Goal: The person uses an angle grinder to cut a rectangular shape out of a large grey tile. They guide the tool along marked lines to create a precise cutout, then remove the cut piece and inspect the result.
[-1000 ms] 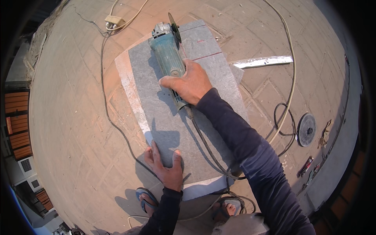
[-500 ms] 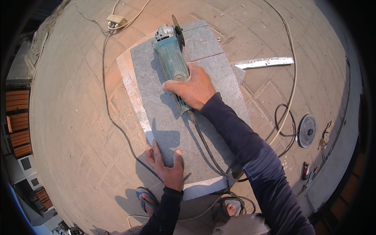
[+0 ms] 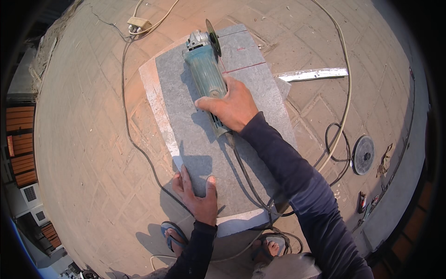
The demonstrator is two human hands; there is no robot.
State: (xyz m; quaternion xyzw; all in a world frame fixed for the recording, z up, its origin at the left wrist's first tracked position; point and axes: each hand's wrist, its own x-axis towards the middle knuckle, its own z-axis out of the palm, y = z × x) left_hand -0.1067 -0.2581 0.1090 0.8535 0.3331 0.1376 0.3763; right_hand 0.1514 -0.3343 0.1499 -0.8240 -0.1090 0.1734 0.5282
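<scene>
My right hand (image 3: 234,104) is wrapped round the body of a teal angle grinder (image 3: 204,69), its thumb on the left side. The grinder's thin cutting disc (image 3: 213,38) stands on edge at the far end, over a grey tile (image 3: 246,135). Red lines (image 3: 245,68) are marked across the tile's far part. My left hand (image 3: 200,195) rests at the tile's near left edge, with thumb and fingers spread apart. Beneath the tile, a pale board (image 3: 160,111) shows along the left and near sides. A black cord (image 3: 244,174) runs from the grinder toward me.
A beige socket block (image 3: 138,25) with cables lies at the far left. On the right are a white-coated strip (image 3: 313,74), a pale cable (image 3: 347,74) and a round black disc pad (image 3: 364,155). Cords lie by my sandalled feet (image 3: 174,237) on the paving.
The grinder and my right hand have shifted very slightly to the right. My left hand stays in place at the tile's edge.
</scene>
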